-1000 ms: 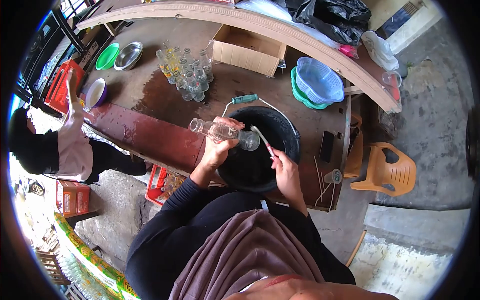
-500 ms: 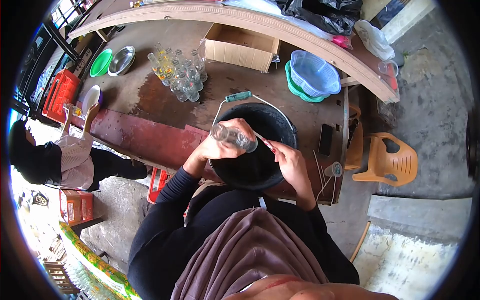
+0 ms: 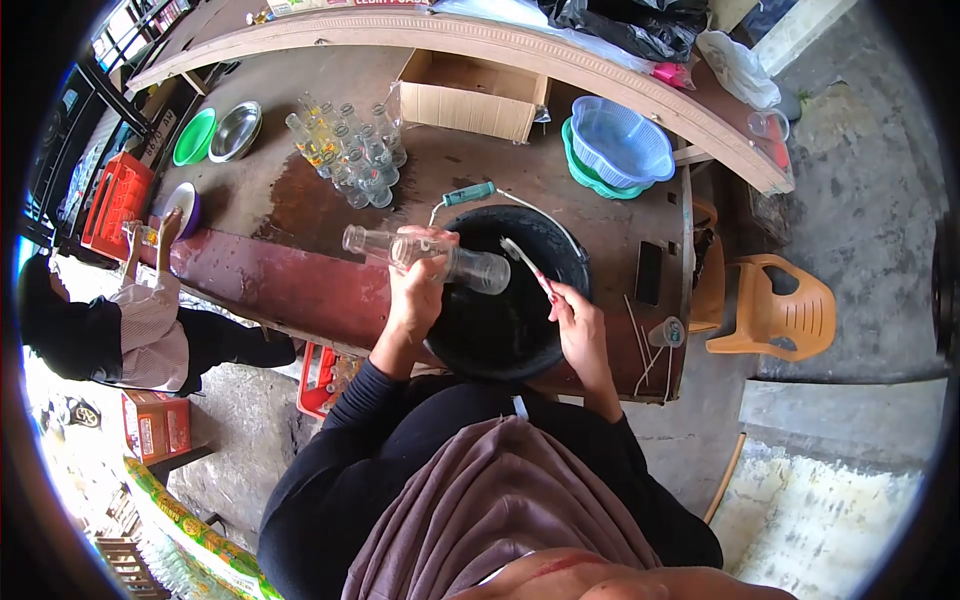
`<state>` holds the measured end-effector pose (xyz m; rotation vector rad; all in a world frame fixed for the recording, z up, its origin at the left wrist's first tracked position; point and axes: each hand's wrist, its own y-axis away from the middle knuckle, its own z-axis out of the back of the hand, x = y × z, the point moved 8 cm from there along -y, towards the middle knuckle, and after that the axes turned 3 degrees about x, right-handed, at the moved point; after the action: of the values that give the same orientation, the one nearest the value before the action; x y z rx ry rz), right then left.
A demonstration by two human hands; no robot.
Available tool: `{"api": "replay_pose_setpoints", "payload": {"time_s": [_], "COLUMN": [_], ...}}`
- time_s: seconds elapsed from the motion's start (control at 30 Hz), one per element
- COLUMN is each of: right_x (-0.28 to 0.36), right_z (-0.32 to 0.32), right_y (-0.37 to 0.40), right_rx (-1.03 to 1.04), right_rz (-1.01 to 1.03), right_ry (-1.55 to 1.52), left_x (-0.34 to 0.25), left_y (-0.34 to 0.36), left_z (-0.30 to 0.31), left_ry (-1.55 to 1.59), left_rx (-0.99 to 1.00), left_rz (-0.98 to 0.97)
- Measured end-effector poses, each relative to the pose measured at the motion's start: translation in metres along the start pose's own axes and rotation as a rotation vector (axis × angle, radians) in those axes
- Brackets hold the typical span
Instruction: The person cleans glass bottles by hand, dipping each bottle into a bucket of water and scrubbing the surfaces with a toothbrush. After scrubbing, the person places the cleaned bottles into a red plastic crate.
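Note:
My left hand is wrapped round a clear glass bottle, which lies nearly sideways with its neck toward the left. Its wider end is over a black bucket on the table. In my right hand, pinched between thumb and fingers, is a red and white toothbrush. The brush head points up and left above the bucket, apart from the bottle. Behind the bucket rim is the wire handle with its green grip. The inside of the bucket is dark.
Several glass bottles stand grouped at the back left, near a cardboard box. Blue and green baskets sit back right. A phone, sticks and a plastic cup lie right of the bucket. Another person works at the left.
My left hand has shifted left and turned the bottle from facing me to nearly sideways. The toothbrush head now shows clear of the bottle. The other person's hands moved slightly.

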<state>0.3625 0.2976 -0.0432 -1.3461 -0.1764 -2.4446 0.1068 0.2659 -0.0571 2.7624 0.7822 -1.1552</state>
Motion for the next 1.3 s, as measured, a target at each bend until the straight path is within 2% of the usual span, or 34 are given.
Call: {"api": "replay_pose_setpoints", "payload": {"time_s": [0.07, 0.13, 0.23, 0.3, 0.33, 0.4, 0.43, 0.47, 0.53, 0.57, 0.6, 0.67, 0.73, 0.8, 0.83, 0.87, 0.9, 0.93, 0.97, 1.0, 1.07, 1.13, 1.2, 1.23, 1.3], "right_x": [-0.001, -0.013, -0.017, -0.017, -0.012, 0.001, 0.004, -0.001, -0.004, -0.015, -0.028, -0.028, -0.025, -0.025, -0.019, -0.012, -0.005, 0.004, 0.008, 0.006, 0.013, 0.017, 0.023, 0.031, 0.037], "right_z": [-0.008, -0.027, -0.027, -0.025, -0.026, -0.009, -0.008, -0.016, -0.032, -0.048, -0.061, -0.063, -0.056, -0.047, -0.042, -0.036, -0.033, -0.025, -0.020, -0.021, -0.028, -0.022, -0.011, -0.008, -0.017], "right_y": [0.001, 0.001, -0.001, 0.002, 0.002, -0.007, -0.009, -0.011, -0.015, -0.016, -0.014, -0.014, -0.018, -0.017, -0.015, -0.015, -0.014, -0.013, -0.012, -0.008, -0.001, 0.000, -0.004, -0.005, -0.002], "right_rx": [0.118, 0.374, 0.414, 0.491, 0.495, 0.235, 0.143, 0.139, 0.109, 0.280, 0.356, 0.363, 0.311, 0.262, 0.201, 0.139, 0.138, 0.111, 0.084, 0.087, 0.160, 0.158, 0.144, 0.083, 0.095], "right_rz": [0.001, -0.067, -0.135, -0.217, -0.214, -0.097, -0.020, -0.020, 0.047, 0.006, 0.038, -0.003, -0.039, -0.082, -0.016, 0.050, 0.048, 0.032, 0.016, 0.010, 0.142, 0.142, 0.050, 0.080, 0.120], "right_ry": [-0.022, 0.032, -0.084, -0.182, -0.183, 0.256, 0.450, 0.451, 0.751, 0.766, 0.743, 0.699, 0.678, 0.656, 0.552, 0.447, 0.447, 0.282, 0.119, 0.118, 0.138, 0.200, 0.285, 0.223, 0.154], "left_x": [0.001, 0.002, -0.001, -0.006, -0.008, -0.012, -0.011, -0.010, 0.023, 0.032, 0.046, 0.043, 0.043, 0.064, 0.068, 0.068, 0.066, 0.064, 0.062, 0.073, 0.092, 0.070, 0.063, 0.062, 0.061], "left_y": [-0.002, -0.005, -0.009, -0.010, -0.010, -0.010, -0.009, -0.010, -0.007, -0.007, -0.006, -0.005, -0.007, -0.012, -0.012, -0.012, -0.011, -0.009, -0.009, -0.008, -0.016, -0.012, -0.010, -0.010, -0.009], "left_z": [-0.014, -0.017, -0.022, -0.019, -0.018, -0.019, -0.025, -0.025, -0.015, -0.012, -0.003, -0.004, -0.006, 0.004, 0.010, 0.010, 0.011, 0.013, 0.010, 0.021, 0.040, 0.020, 0.014, 0.014, 0.016], "left_ry": [0.224, 0.303, 0.316, 0.117, 0.115, -0.345, -0.460, -0.458, -0.783, -0.852, -0.852, -1.334, -1.334, -1.231, -1.238, -1.238, -1.237, -1.235, -1.190, -1.190, -1.110, -1.198, -1.024, -1.025, -1.027], "left_rx": [0.189, 0.201, 0.237, 0.213, 0.211, 0.163, 0.134, 0.137, 0.191, 0.211, 0.209, 0.196, 0.236, 0.336, 0.320, 0.321, 0.285, 0.251, 0.251, 0.251, 0.281, 0.303, 0.249, 0.250, 0.230], "left_rz": [0.076, 0.048, 0.014, -0.076, -0.079, -0.098, -0.045, -0.046, 0.295, 0.306, 0.303, -0.170, -0.150, 0.181, 0.249, 0.248, 0.238, 0.230, 0.117, 0.125, 0.087, 0.043, 0.198, 0.197, 0.210]}}
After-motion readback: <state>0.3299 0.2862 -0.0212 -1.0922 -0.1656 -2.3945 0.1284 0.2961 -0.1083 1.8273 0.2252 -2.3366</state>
